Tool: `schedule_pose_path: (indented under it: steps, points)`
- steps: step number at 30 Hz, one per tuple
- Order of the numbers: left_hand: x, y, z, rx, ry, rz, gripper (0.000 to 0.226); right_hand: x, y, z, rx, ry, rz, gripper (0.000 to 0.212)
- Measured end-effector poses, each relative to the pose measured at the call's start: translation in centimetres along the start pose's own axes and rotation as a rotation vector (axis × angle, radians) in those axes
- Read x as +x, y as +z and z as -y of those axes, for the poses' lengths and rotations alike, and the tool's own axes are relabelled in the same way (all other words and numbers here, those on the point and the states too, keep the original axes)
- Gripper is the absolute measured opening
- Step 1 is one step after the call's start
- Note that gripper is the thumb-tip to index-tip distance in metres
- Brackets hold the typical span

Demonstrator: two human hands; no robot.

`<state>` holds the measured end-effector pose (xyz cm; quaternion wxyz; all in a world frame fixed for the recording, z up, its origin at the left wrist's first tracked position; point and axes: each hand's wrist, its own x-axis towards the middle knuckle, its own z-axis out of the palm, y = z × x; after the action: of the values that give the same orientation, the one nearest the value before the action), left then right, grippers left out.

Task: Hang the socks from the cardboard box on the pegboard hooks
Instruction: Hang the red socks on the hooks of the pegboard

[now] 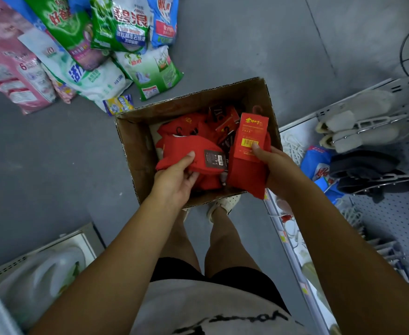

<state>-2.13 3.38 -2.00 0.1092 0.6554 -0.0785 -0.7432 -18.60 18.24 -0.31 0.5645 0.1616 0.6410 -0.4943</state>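
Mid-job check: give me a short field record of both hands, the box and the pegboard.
left hand: grips red sock pair with dark label, over the box
right hand: thumb pinches red sock pair in red card sleeve
box: brown cardboard box on grey floor, more red socks inside
pegboard: white perforated board at right; pale slippers and dark slippers hang on it
red socks hung: none visible
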Motion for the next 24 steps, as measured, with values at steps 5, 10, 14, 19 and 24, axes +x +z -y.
schedule_pose_path:
  steps: [5, 10, 14, 19, 24]
  points:
    - [-1.6, -1.6, -0.8, 0.029, 0.016, 0.155, 0.054, -0.9, 1.3, -0.7, 0.047, 0.031, 0.191, 0.034]
    - [-2.9, -2.6, 0.0, 0.527, 0.344, -0.037, 0.116, -0.9, 1.3, -1.5, -0.059, -0.101, 0.163, 0.033]
    - [-2.6, -2.2, -1.0, 1.256, 0.870, 0.175, 0.074, -1.1, 0.9, -1.5, -0.145, -0.145, 0.166, 0.021]
    - [-0.1, 0.4, -2.3, 1.481, 0.615, 0.549, 0.035, -0.9, -0.2, -1.3, -0.171, -0.147, 0.144, 0.024]
    - [1.2, 0.7, -2.3, 1.617, 0.569, 0.540, 0.014, -1.3, -1.4, -1.9, -0.144, -0.167, 0.061, 0.020]
